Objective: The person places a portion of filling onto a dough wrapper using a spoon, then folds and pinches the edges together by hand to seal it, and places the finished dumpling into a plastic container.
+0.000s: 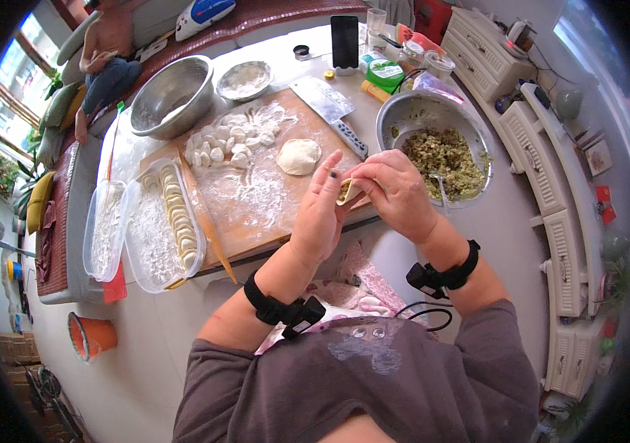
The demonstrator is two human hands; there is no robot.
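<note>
Between my two hands is a folded dumpling with filling showing at its open side. My left hand cradles it from the left. The fingertips of my right hand pinch the edge of its wrapper. Just beyond lies a small stack of round dough wrappers on the floured wooden board. Behind my right hand stands a steel bowl of chopped filling, a spoon resting in it. Floured dough pieces are heaped at the board's far left.
A plastic container holds a row of finished dumplings; a rolling pin lies beside it. A cleaver, a large steel bowl, a flour bowl and a phone stand farther back. A person sits at far left.
</note>
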